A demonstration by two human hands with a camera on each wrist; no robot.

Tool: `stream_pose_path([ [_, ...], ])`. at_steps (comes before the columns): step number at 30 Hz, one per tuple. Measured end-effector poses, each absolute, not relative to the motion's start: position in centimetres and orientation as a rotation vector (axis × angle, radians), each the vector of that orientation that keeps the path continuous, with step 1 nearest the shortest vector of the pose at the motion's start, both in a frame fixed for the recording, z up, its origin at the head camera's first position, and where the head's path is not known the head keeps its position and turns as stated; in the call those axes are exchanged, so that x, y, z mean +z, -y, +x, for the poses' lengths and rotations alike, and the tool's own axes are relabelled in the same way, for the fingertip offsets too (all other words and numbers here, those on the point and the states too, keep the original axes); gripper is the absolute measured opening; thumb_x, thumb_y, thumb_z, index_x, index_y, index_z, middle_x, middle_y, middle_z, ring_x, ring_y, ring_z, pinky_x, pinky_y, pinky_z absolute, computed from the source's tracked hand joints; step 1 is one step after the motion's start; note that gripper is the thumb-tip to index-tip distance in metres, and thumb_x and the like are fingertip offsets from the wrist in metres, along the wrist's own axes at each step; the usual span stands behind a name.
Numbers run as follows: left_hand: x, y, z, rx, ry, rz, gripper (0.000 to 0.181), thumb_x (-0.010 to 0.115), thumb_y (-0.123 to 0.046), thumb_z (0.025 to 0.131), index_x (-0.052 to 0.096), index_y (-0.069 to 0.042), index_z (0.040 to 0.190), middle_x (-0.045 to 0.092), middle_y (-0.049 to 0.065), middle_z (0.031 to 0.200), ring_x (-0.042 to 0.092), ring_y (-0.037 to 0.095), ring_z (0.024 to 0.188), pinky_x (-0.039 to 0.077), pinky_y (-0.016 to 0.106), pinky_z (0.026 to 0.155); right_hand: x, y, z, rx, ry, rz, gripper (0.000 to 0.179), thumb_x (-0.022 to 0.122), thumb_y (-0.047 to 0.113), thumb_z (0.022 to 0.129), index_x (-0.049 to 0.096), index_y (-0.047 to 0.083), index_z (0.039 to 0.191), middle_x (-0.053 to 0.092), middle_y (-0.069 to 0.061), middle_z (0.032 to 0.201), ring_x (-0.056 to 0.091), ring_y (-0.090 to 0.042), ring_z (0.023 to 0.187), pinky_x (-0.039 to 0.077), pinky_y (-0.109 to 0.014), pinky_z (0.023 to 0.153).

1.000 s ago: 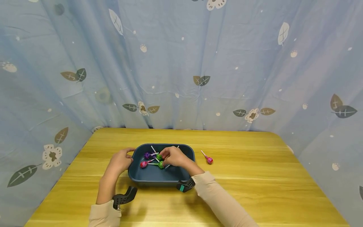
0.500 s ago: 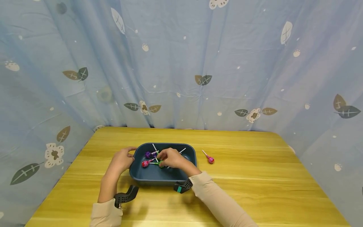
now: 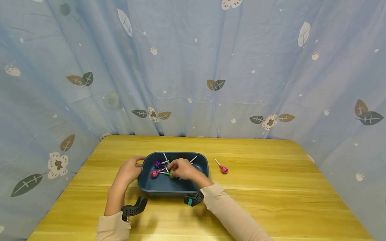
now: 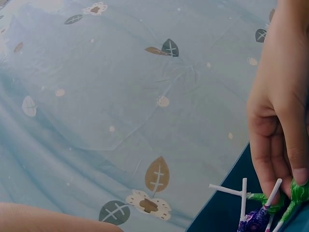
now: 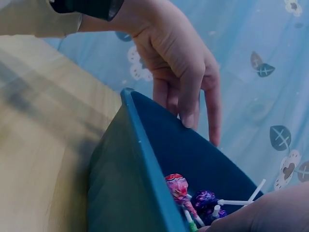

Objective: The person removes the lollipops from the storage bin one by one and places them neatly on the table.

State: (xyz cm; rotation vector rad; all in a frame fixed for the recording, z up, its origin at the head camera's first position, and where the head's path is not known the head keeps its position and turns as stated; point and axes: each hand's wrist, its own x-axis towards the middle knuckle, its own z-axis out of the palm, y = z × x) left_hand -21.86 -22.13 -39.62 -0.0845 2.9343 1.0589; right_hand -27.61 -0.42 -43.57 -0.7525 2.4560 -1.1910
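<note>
A dark blue bin [image 3: 167, 192] holds several wrapped lollipops. My left hand [image 3: 129, 171] grips its left rim; in the right wrist view the thumb [image 5: 187, 116] lies over the inner side and the other fingers are outside. My right hand [image 3: 183, 168] reaches down into the bin. In the left wrist view its thumb and fingertips are on two green lollipops [image 4: 300, 192], partly hidden by the hand. Left of these lie a pink lollipop [image 3: 154, 174] and a purple lollipop [image 3: 157, 164], their sticks crossing. More white sticks [image 3: 194, 158] show behind the right hand.
One pink lollipop [image 3: 223, 169] lies on the wooden table [image 3: 271, 187], right of the bin. A blue patterned curtain [image 3: 193, 67] hangs behind the table and along its sides. Black camera mounts [image 3: 133, 209] sit at both wrists.
My right hand has shifted slightly left over the green lollipops, now covering much of them. Some sticks at the right have turned. The left hand stays on the rim.
</note>
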Motion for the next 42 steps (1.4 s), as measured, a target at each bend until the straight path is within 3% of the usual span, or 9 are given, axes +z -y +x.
stream_pose_path([
  [8, -39.4, 21.7, -22.2, 1.056, -2.94, -0.075, 0.045, 0.052, 0.004, 0.088, 0.052, 0.006, 0.133, 0.064, 0.028, 0.106, 0.063, 0.026, 0.078, 0.044, 0.033, 0.058, -42.4, -1.1, -28.1, -1.307, -2.301, -0.655, 0.025, 0.066, -0.004, 0.086, 0.068, -0.003, 0.111, 0.065, -0.009, 0.088, 0.068, -0.025, 0.073, 0.055, -0.036, 0.066],
  [22, -39.1, 22.1, -21.6, 1.032, -2.915, -0.068, 0.047, 0.05, 0.004, 0.088, 0.05, 0.006, 0.135, 0.061, 0.032, 0.114, 0.061, 0.04, 0.1, 0.046, 0.036, 0.062, -41.4, -4.1, -26.3, -1.515, -2.181, -0.657, 0.028, 0.063, -0.004, 0.089, 0.063, -0.008, 0.116, 0.062, -0.011, 0.093, 0.066, -0.027, 0.082, 0.054, -0.044, 0.077],
  [29, -39.0, 22.5, -22.0, 1.002, -2.942, -0.066, 0.047, 0.049, 0.002, 0.088, 0.051, 0.007, 0.134, 0.064, 0.026, 0.103, 0.059, 0.028, 0.076, 0.043, 0.035, 0.059, -41.1, -5.2, -25.7, -1.635, -2.178, -0.659, 0.029, 0.063, -0.005, 0.089, 0.062, -0.01, 0.117, 0.061, -0.012, 0.092, 0.066, -0.026, 0.082, 0.054, -0.043, 0.076],
  [37, -39.2, 22.3, -22.3, 0.999, -2.956, -0.043, 0.046, 0.051, 0.003, 0.088, 0.051, 0.007, 0.134, 0.062, 0.031, 0.112, 0.062, 0.04, 0.098, 0.046, 0.036, 0.061, -39.9, -6.6, -24.8, -1.685, -2.178, -0.669, 0.031, 0.061, -0.005, 0.09, 0.059, -0.012, 0.12, 0.059, -0.02, 0.099, 0.063, -0.034, 0.089, 0.052, -0.049, 0.081],
  [42, -39.8, 22.3, -21.9, 0.998, -2.967, -0.038, 0.045, 0.053, 0.003, 0.088, 0.052, 0.008, 0.132, 0.063, 0.03, 0.107, 0.063, 0.034, 0.085, 0.046, 0.036, 0.06, -40.3, -7.3, -24.6, -1.683, -2.179, -0.642, 0.032, 0.063, 0.0, 0.09, 0.061, -0.008, 0.12, 0.061, -0.014, 0.098, 0.065, -0.026, 0.087, 0.052, -0.048, 0.082],
])
